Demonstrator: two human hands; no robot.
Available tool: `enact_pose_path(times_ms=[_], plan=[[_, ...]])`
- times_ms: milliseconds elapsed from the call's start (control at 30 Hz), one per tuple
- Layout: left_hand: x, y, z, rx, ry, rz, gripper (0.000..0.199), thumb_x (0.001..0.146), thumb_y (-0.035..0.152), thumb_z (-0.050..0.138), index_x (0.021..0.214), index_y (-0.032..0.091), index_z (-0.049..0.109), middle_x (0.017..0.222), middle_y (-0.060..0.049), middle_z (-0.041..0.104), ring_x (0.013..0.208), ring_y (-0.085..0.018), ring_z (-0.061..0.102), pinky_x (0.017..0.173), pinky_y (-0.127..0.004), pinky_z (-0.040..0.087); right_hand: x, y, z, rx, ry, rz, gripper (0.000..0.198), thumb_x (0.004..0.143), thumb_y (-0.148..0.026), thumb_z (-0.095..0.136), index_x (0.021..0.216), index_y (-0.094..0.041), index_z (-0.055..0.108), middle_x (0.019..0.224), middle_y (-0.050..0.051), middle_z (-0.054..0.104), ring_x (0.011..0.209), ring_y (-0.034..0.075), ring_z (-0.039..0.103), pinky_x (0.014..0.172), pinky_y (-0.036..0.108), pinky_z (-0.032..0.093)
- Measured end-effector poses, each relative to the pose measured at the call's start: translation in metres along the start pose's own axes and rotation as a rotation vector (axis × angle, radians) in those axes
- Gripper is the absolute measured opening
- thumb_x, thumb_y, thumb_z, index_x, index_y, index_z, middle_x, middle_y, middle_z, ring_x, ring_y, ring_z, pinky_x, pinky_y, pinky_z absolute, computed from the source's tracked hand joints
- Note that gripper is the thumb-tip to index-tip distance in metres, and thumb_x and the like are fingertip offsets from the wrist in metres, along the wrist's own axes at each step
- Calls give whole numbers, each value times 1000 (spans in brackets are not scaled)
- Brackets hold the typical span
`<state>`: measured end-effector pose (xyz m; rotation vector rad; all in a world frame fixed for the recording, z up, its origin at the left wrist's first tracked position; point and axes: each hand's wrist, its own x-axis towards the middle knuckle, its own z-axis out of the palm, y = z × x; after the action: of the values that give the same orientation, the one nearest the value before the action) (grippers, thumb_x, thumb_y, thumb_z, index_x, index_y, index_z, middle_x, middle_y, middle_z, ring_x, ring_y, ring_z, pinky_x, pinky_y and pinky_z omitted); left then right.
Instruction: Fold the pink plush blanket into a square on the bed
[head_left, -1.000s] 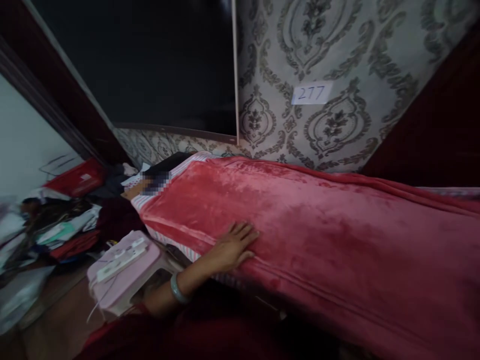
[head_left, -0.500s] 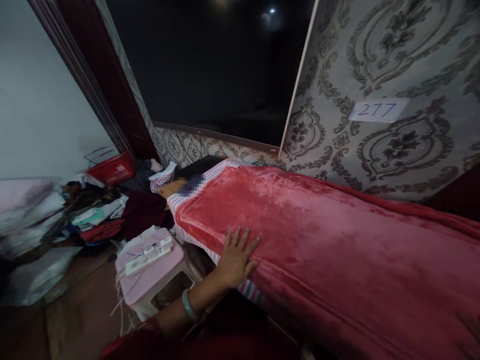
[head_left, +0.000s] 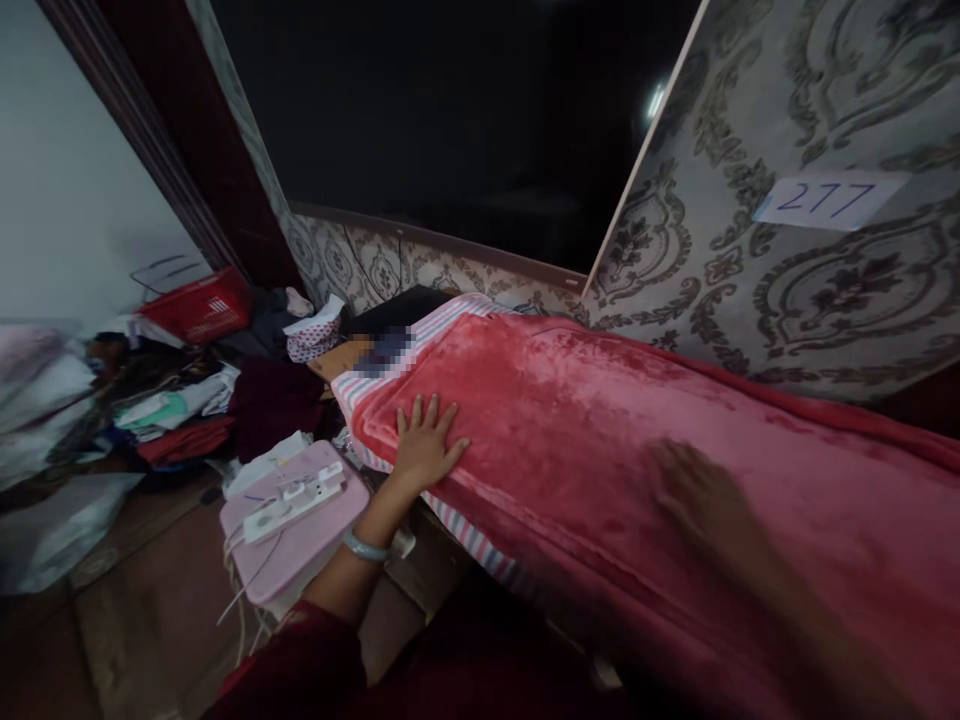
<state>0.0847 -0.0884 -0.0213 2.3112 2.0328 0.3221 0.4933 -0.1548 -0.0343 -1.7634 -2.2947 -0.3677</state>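
A red plush blanket (head_left: 555,430) lies spread over a raised surface, its near side hanging down. Pink, white and grey stripes of a cloth (head_left: 469,530) show along its left end and front edge. My left hand (head_left: 426,447) rests flat near the blanket's left front edge, fingers spread, with a pale bangle (head_left: 365,546) on the wrist. Further right, my right hand (head_left: 697,490) is over the middle of the blanket, somewhat blurred, palm down and fingers stretched out. Neither hand grips anything.
A pink stool (head_left: 322,510) with a white power strip (head_left: 274,515) stands to the left. Behind it are piled clothes (head_left: 187,430) and a red bag (head_left: 202,305). A large television (head_left: 465,130) hangs above; a "277" paper (head_left: 829,200) is on the wall.
My left hand has slid left and farther up the blanket's edge. My right hand, barely visible at the lower right before, has come in over the blanket's middle. The view has shifted.
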Motion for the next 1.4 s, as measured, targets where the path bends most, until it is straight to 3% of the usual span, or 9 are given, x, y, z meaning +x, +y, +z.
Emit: enact_pose_path(times_ms=[100,200,433,667,867,1000,1133,1267,1400], plan=[[-3,-5,8,23,-11,-4,71,97,59,50,160,27,40,171,-13,25,158,-45,14,122,-73,14,17,-49,20,141,-124,-279,61,105,-49,38,163,-31,35,168,10,35,155,32,29,121,61,29],[-2,-6,10,49,-25,7,72,97,59,51,161,28,39,171,-13,24,158,-45,14,122,-72,15,20,-79,28,224,-202,-409,62,107,-49,38,166,-37,22,172,5,22,158,29,20,124,60,24],[1,-3,12,31,-17,-13,74,96,62,50,160,28,40,171,-13,24,157,-47,14,122,-73,13,27,-81,13,290,-282,-398,57,107,-47,40,163,-35,34,169,7,31,156,30,26,125,59,22],[-3,-5,8,-36,-46,2,72,97,63,50,161,32,38,173,-9,22,159,-43,12,125,-70,7,77,-126,29,251,-221,-452,61,104,-48,43,163,-34,34,171,6,28,158,33,18,124,64,19],[-4,-25,6,1,35,-245,73,99,62,45,161,24,39,173,-16,16,159,-44,5,124,-70,10,76,-137,42,221,-236,-452,59,106,-49,39,162,-32,36,171,7,28,158,33,18,124,64,19],[-3,-30,1,66,55,-247,72,100,60,43,158,18,44,169,-21,27,158,-45,16,122,-72,14,77,-139,33,249,-268,-430,60,105,-50,41,162,-32,37,171,8,27,158,33,18,125,62,17],[30,-16,-12,39,41,-61,62,103,49,38,154,15,48,163,-19,41,155,-37,29,125,-64,20,81,-143,23,307,-305,-399,62,105,-51,44,163,-33,35,171,7,25,159,32,17,126,61,15],[99,19,-17,-75,-114,217,62,104,44,35,161,19,35,170,-12,29,158,-26,25,128,-52,20,84,-145,14,364,-350,-374,64,103,-52,48,163,-34,33,172,6,21,159,31,14,126,61,11],[160,50,-6,-42,-225,378,61,105,48,36,162,26,33,172,-10,22,160,-28,17,127,-59,11,86,-146,7,413,-419,-351,66,103,-54,50,163,-34,33,172,6,20,160,31,13,127,61,9]])
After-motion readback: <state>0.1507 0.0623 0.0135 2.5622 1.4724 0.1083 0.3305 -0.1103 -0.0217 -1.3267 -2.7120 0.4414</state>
